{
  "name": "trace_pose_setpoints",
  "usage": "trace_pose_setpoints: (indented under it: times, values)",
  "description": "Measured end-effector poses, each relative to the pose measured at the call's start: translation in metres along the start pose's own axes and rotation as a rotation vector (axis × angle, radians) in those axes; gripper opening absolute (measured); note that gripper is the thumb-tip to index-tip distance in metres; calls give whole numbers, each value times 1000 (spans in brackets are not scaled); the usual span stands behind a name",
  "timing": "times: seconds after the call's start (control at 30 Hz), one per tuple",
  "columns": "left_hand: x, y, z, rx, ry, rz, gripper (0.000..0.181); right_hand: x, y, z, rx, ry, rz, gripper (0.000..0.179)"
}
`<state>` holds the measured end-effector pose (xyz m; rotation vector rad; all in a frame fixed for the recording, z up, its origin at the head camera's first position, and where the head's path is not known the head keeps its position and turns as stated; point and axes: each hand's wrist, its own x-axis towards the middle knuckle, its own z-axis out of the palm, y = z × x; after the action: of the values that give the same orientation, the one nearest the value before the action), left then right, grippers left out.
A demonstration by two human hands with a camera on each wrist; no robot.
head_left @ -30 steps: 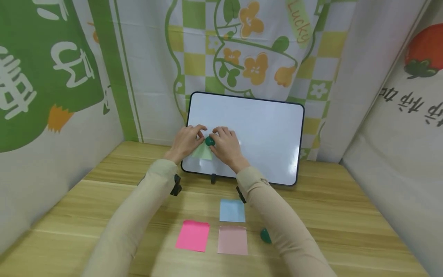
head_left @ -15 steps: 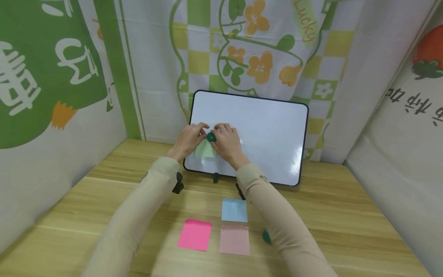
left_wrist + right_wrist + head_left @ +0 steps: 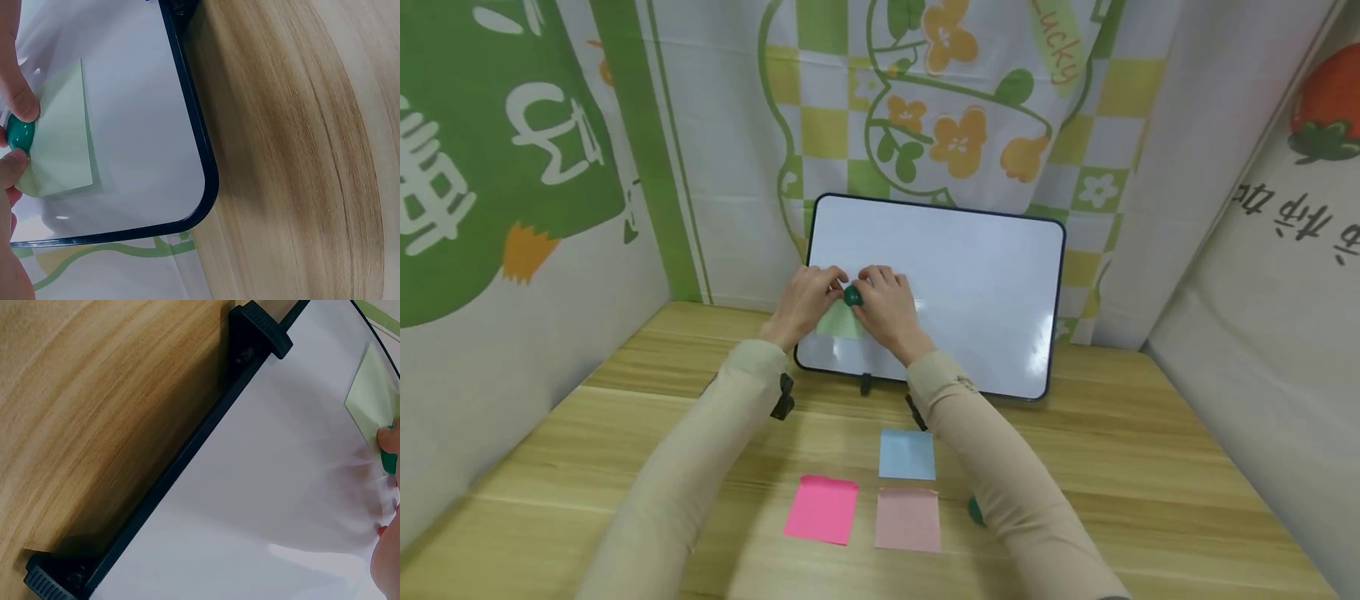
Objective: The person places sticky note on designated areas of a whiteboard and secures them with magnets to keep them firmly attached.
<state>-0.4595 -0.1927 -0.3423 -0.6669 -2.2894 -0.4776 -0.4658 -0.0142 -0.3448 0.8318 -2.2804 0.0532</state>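
Observation:
A tilted whiteboard (image 3: pixel 985 283) carries a light green sticky note (image 3: pixel 837 321) near its left side. My right hand (image 3: pixel 887 308) pinches a round green magnet (image 3: pixel 852 296) at the note's top edge. At the note's upper left, my left hand (image 3: pixel 805 304) pinches its edge, thumb right beside the magnet. The left wrist view shows both thumbs at the magnet (image 3: pixel 20 132), which overlaps the top of the sticky note (image 3: pixel 62 137). In the right wrist view, part of the magnet (image 3: pixel 389 459) shows beneath the right thumb; the other fingertips are mostly hidden.
On the wooden table (image 3: pixel 1112 467) lie a blue sticky note (image 3: pixel 907 455), a hot pink one (image 3: pixel 822 510) and a pale pink one (image 3: pixel 907 520). Another green magnet (image 3: pixel 975 510) is partly covered by the right sleeve. Black feet (image 3: pixel 259 331) support the board; a printed curtain (image 3: pixel 827 133) hangs behind.
The magnet and both hands have shifted slightly up the board toward the note's top edge. The head view has moved a little; the table things stay put.

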Motion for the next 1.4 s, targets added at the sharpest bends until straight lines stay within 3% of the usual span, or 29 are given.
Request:
trace_pose_setpoints:
  times: [0.47,1.4]
  values:
    - [-5,0,1,54,64,81,14,-3,0,1,-20,13,-6,30]
    - [-9,0,0,91,29,23,13,-7,-5,0,-51,1,31,38]
